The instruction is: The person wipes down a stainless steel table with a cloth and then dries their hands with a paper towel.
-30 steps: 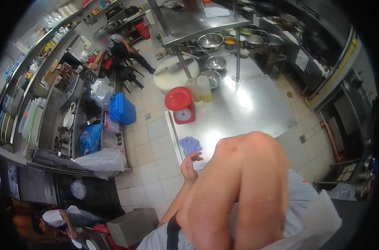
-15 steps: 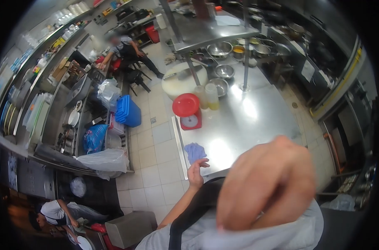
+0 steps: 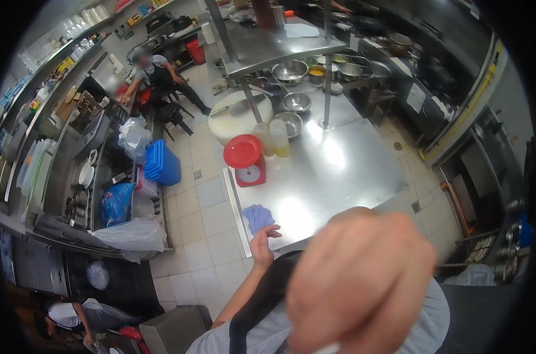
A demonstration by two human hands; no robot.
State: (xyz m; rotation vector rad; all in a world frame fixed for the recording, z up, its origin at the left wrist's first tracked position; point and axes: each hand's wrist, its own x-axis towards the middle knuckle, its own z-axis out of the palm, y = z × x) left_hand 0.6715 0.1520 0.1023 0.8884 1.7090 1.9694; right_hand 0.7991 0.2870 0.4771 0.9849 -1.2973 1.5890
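My left hand (image 3: 263,246) is at the near edge of the steel table (image 3: 350,171), beside a crumpled purple-blue cloth (image 3: 258,218). Its fingers are loosely bent and apart, with nothing visible in them. My right hand (image 3: 362,274) looms large and slightly blurred close to the camera. Its fingers are curled closed, and whatever they may hold is hidden. Beyond the cloth stands a red kitchen scale (image 3: 250,174) with a round red pan (image 3: 242,151). Two squeeze bottles (image 3: 279,139) with yellowish liquid are just behind it.
A round white chopping board (image 3: 226,125) carries a cleaver (image 3: 244,107). Metal bowls (image 3: 296,102) crowd the table's far side under a steel shelf (image 3: 279,50). A blue bin (image 3: 163,163) stands left. One person (image 3: 159,74) sits far back; another (image 3: 82,314) works at lower left.
The view has shifted, so the table and scale appear farther left. My right hand has turned, its back now facing the camera more. My left hand stays beside the cloth.
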